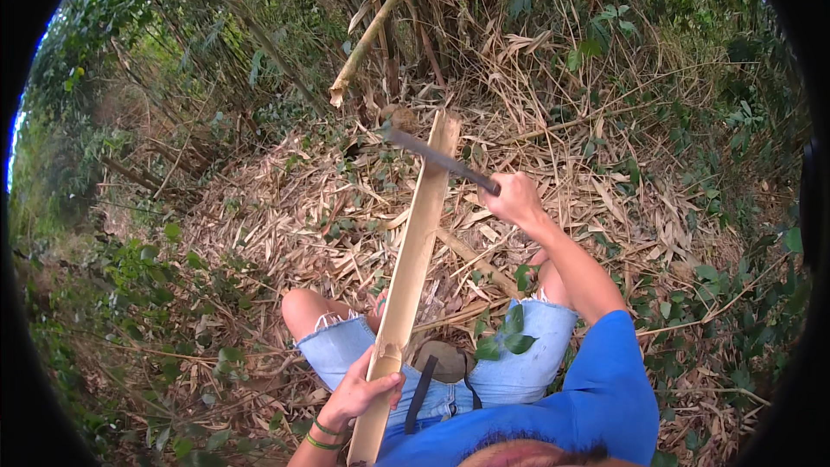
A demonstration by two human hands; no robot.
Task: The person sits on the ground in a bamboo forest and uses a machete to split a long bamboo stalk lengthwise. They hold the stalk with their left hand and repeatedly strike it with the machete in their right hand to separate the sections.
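A long split length of bamboo [412,259], its hollow inner side facing up, slants from my lap away toward the leaf-covered ground ahead. My left hand [367,391] is closed round its near part, with the thumb over the edge beside a node. In my right hand [516,199], fingers wrapped tight, is the handle of a machete [445,163]. Its dark blade points left and crosses over the far end of the bamboo. The blade tip is smeared by motion, and I cannot tell whether the edge touches the bamboo.
Dry bamboo leaves [285,216] cover the ground. A cut bamboo stem [367,43] hangs down ahead, near a clump of stalks. Another bamboo pole [475,261] lies beyond my bent knees. A brown pouch [443,361] with a dark strap rests at my waist. Green undergrowth [709,294] grows on both sides.
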